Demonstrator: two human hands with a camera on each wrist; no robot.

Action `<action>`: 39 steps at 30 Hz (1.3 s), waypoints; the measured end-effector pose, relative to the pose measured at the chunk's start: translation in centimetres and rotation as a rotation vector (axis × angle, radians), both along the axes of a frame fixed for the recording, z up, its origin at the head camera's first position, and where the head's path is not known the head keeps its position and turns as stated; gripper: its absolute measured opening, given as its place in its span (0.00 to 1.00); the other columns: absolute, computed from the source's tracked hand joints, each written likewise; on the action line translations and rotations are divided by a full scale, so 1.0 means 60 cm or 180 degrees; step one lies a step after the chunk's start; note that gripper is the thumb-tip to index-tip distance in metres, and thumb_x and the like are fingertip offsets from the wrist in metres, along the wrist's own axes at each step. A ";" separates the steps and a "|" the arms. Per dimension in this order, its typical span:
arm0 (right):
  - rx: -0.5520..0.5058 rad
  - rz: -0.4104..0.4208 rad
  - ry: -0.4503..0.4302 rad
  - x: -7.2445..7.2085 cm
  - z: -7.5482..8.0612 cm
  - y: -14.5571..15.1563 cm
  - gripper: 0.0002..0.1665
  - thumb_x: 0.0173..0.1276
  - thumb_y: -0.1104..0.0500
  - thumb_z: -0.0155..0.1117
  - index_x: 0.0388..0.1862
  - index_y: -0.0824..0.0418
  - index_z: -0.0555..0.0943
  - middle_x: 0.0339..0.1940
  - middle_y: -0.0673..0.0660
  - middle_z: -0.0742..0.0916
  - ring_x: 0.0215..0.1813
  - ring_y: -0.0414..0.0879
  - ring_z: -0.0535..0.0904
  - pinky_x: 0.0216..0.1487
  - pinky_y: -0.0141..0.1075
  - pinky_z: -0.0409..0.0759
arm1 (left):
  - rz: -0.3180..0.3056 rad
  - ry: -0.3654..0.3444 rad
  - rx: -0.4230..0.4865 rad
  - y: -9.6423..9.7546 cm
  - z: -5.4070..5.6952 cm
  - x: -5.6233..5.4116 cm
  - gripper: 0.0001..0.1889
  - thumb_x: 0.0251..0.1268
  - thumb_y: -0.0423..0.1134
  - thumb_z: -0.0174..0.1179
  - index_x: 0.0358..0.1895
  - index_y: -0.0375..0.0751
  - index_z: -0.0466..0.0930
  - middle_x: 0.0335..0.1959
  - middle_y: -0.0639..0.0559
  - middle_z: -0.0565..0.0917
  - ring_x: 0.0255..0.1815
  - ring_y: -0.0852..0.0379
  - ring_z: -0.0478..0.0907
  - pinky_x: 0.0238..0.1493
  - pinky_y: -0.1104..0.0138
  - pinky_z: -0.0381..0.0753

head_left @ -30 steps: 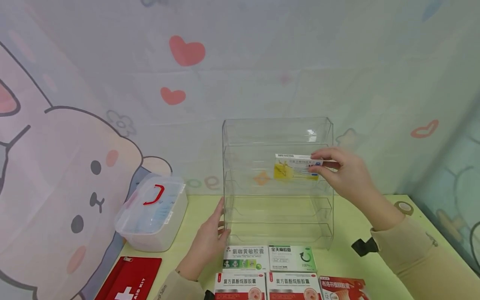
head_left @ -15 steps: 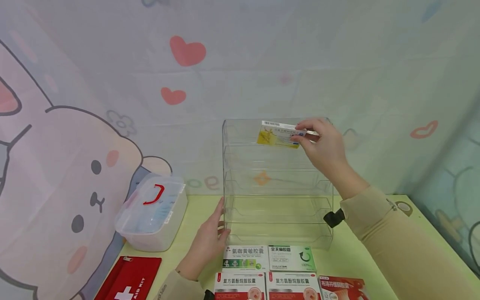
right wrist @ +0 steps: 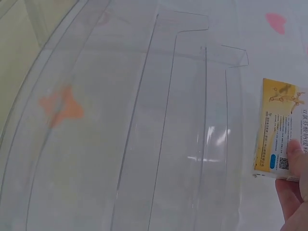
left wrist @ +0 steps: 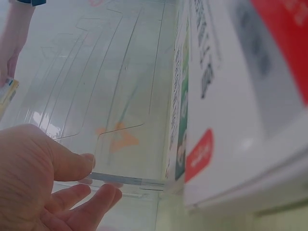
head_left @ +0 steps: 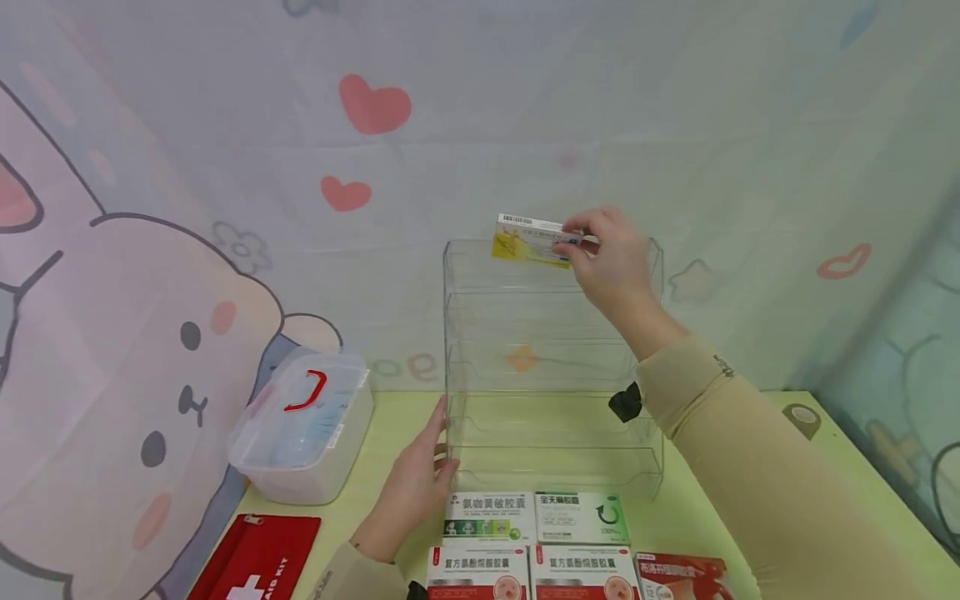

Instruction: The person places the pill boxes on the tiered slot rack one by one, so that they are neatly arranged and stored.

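A clear tiered acrylic display rack (head_left: 555,433) stands upright on the table. My right hand (head_left: 611,262) pinches a yellow-and-white medicine box (head_left: 528,237) by its right end, at the height of the rack's top tier. In the right wrist view the box (right wrist: 279,130) shows its printed face, apart from the rack's tiers. Low on the rack's left side, my left hand (head_left: 412,483) holds the side panel. The left wrist view has the thumb (left wrist: 72,163) on one face of that panel and fingers on the other.
Before the rack lie medicine boxes: a green-and-white one (head_left: 491,517), another (head_left: 581,517), two red-and-white ones (head_left: 478,571) and a red one (head_left: 682,575). To the left are a lidded plastic box (head_left: 300,433) and a red first-aid pouch (head_left: 262,550). A tape roll (head_left: 802,419) sits right.
My right hand has carried the yellow-and-white box up and to the left, from the rack's middle tiers to its top. The left hand has stayed on the rack's side.
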State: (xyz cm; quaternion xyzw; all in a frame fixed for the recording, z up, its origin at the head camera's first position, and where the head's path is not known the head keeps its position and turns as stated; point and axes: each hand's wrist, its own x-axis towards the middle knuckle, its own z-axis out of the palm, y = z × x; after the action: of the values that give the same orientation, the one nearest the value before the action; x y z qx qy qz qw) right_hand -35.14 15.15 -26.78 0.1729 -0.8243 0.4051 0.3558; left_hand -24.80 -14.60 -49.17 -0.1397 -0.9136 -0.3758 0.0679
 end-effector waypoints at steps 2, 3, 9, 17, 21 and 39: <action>-0.0014 -0.0008 0.0020 -0.008 -0.002 -0.007 0.12 0.74 0.65 0.77 0.51 0.70 0.86 0.57 0.65 0.84 0.61 0.57 0.85 0.67 0.47 0.93 | 0.0009 0.0004 -0.0001 -0.001 0.001 0.002 0.54 0.76 0.28 0.66 0.93 0.58 0.41 0.83 0.40 0.75 0.66 0.42 0.89 0.64 0.53 0.93; -0.0011 -0.0021 0.0016 -0.012 -0.003 -0.011 0.12 0.74 0.65 0.76 0.51 0.70 0.86 0.57 0.65 0.84 0.62 0.57 0.85 0.67 0.46 0.93 | 0.0015 0.0013 -0.0007 -0.002 0.001 0.002 0.54 0.76 0.28 0.67 0.93 0.57 0.41 0.83 0.41 0.75 0.66 0.42 0.89 0.64 0.53 0.94; -0.0013 -0.0052 -0.0053 -0.028 -0.003 -0.026 0.10 0.75 0.65 0.75 0.51 0.69 0.86 0.58 0.64 0.84 0.63 0.57 0.85 0.67 0.45 0.93 | -0.0003 0.0098 -0.0031 -0.004 0.002 0.003 0.54 0.75 0.27 0.67 0.93 0.55 0.42 0.81 0.40 0.76 0.64 0.42 0.90 0.62 0.54 0.94; 0.0115 -0.0067 -0.0070 -0.043 -0.022 -0.044 0.08 0.77 0.64 0.74 0.49 0.67 0.86 0.57 0.63 0.84 0.60 0.58 0.86 0.67 0.43 0.92 | 0.0000 0.0075 -0.0006 -0.003 0.004 0.004 0.55 0.75 0.26 0.67 0.93 0.55 0.42 0.82 0.40 0.76 0.64 0.42 0.89 0.63 0.55 0.94; 0.0222 -0.0100 -0.0056 -0.044 -0.032 -0.055 0.08 0.77 0.62 0.74 0.49 0.64 0.87 0.57 0.62 0.85 0.56 0.59 0.87 0.63 0.46 0.93 | 0.0002 0.0068 0.0007 -0.005 0.003 0.004 0.55 0.75 0.26 0.67 0.93 0.55 0.42 0.82 0.39 0.76 0.64 0.42 0.89 0.63 0.54 0.94; 0.0240 -0.0063 -0.0366 -0.058 -0.054 -0.090 0.09 0.80 0.61 0.71 0.54 0.63 0.89 0.61 0.60 0.85 0.61 0.57 0.86 0.65 0.45 0.92 | -0.0002 0.0003 0.0098 -0.012 -0.005 0.000 0.54 0.76 0.27 0.66 0.93 0.56 0.41 0.82 0.38 0.74 0.66 0.40 0.88 0.65 0.53 0.93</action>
State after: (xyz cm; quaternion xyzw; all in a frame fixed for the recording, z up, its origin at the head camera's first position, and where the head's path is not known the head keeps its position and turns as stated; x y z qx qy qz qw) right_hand -38.64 9.75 -29.99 0.1544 -0.8597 0.3796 0.3050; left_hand -24.80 -15.34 -49.48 -0.1392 -0.9076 -0.3899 0.0704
